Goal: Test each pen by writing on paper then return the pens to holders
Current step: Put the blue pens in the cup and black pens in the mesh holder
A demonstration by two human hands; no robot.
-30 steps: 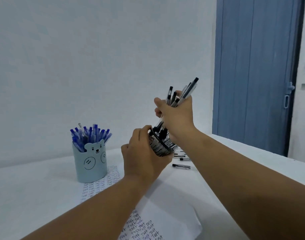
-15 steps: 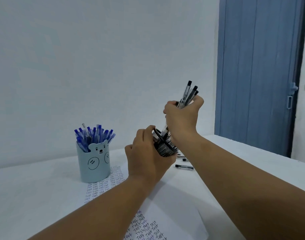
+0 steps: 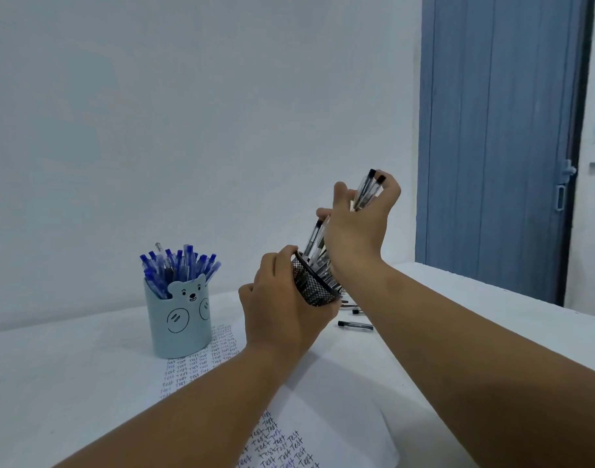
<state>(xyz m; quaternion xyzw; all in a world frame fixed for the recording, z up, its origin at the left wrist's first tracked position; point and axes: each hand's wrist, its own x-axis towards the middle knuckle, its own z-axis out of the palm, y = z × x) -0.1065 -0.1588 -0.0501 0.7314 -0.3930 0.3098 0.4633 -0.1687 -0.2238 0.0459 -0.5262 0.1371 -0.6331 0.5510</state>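
My left hand grips a black mesh pen holder, lifted off the table and tilted to the right. Above its mouth my right hand holds a bunch of black-capped pens whose lower ends reach into the holder. A light blue bear-faced holder full of blue pens stands on the table to the left. A sheet of paper covered with handwritten "Test" words lies under my arms. Loose black pens lie on the table behind the mesh holder.
The white table meets a white wall at the back. A blue door stands at the right, behind the table's far right edge.
My right hand has loosened and spread around the bunch of black pens, which has slid lower into the mesh holder. My left hand keeps the tilted holder in about the same place.
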